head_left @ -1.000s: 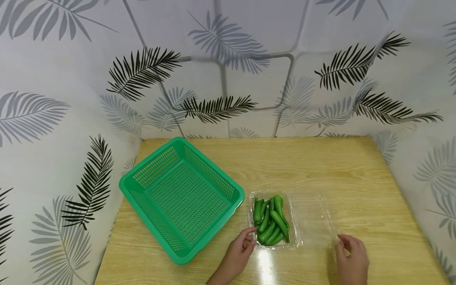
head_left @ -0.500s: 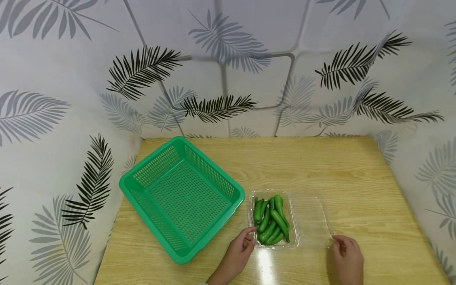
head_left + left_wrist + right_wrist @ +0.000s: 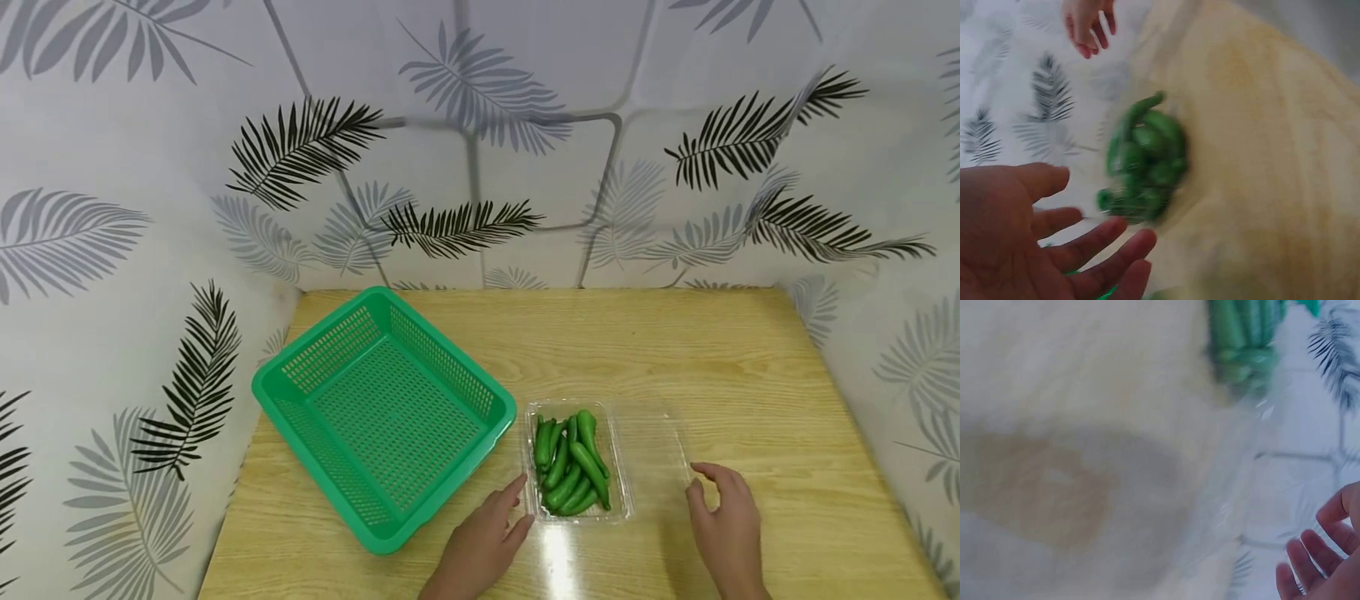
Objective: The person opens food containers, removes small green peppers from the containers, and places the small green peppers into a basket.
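Several green peppers (image 3: 573,462) lie in a clear plastic clamshell container (image 3: 627,505), whose transparent lid (image 3: 658,462) is folded out to the right. By the container's near left edge is my left hand (image 3: 477,543), fingers extended and nothing gripped; contact with the rim is hard to tell. In the left wrist view its fingers are spread beside the blurred peppers (image 3: 1144,165). My right hand (image 3: 726,527) is at the lid's right edge, thumb and forefinger apart. The right wrist view shows that hand (image 3: 1334,570) with loosely bent fingers holding nothing.
A green perforated plastic basket (image 3: 442,508) stands left of the container, its corner close to it, with nothing inside. Both rest on a wood-grain table (image 3: 750,358). Leaf-patterned white cloth (image 3: 517,183) borders the table at the back and sides.
The lid has come down a little toward the table, and my right hand has moved left and loosened from its edge. My left hand's fingers have straightened and drawn slightly off the container's rim.
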A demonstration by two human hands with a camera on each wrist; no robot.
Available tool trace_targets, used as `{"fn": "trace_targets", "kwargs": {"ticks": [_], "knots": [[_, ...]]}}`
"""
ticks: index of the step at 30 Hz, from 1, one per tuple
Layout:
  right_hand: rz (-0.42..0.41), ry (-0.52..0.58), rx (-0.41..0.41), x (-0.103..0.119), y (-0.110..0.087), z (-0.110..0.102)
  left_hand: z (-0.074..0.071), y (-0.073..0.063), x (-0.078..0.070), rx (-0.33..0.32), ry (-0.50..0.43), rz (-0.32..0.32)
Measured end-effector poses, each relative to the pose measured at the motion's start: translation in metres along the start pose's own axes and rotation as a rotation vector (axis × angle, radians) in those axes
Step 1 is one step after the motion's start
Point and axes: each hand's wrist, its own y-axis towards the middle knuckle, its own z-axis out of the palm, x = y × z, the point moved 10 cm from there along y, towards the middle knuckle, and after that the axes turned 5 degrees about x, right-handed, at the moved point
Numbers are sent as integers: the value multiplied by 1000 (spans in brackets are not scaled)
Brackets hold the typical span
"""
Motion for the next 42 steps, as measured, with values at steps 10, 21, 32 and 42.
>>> {"fn": "trace_targets", "kwargs": {"ticks": [10, 21, 32, 42], "knots": [[-279, -4, 148, 72, 13, 41, -92, -34, -23, -326, -171, 119], [-442, -150, 284, 106, 5, 88, -197, -95, 82, -902, -8, -278], [-514, -259, 234, 117, 0, 106, -185, -99, 148, -870, -214, -467], [-471, -255, 203, 113, 1, 110, -176, -100, 158, -982, -381, -434]]}}
